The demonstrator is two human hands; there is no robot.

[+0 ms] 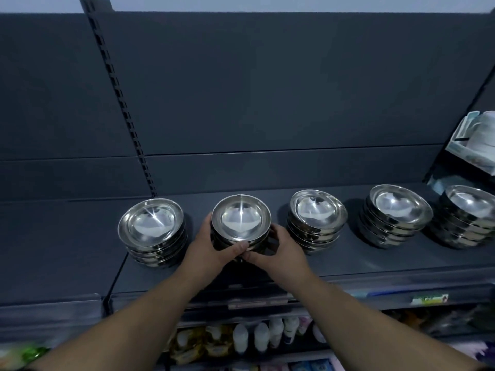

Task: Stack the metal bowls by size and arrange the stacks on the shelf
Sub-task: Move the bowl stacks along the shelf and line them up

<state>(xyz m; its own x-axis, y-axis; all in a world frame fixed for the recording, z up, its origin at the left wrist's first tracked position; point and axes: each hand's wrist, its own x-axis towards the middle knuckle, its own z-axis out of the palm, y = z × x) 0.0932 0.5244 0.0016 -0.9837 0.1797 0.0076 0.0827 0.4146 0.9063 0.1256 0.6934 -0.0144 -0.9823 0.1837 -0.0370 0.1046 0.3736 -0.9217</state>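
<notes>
Fig.: dark shelf point(348, 261), head view. Five stacks of nested metal bowls stand in a row along it, L to R: stack 1 point(151, 228), stack 2 point(241, 222), stack 3 point(316, 219), stack 4 point(397, 211), stack 5 point(468, 214). Each is several bowls deep, one inside the next; the top bowl of each shows only a bright glare in its well. Stack 3's top bowl sits tilted, rim off-ctr vs. those under it. The stacks stand apart, none touching.

Stack 2 is the one I hold. My L hand point(207, 246) wraps its left side, fingers curled behind, thumb laid across the front. My R hand point(280, 250) wraps the right side, fingers curled round the lower bowls, thumb low at the front, touching my L thumb. Both grips are closed tight to the metal. Can't tell if stack 2's base sits on the shelf or just off it.

Far R, upper: open box point(460, 145) w/ a white item inside, type unclear. Below the shelf edge: white bottles point(262, 336) in a row, yellow packs point(203, 341) beside them.
</notes>
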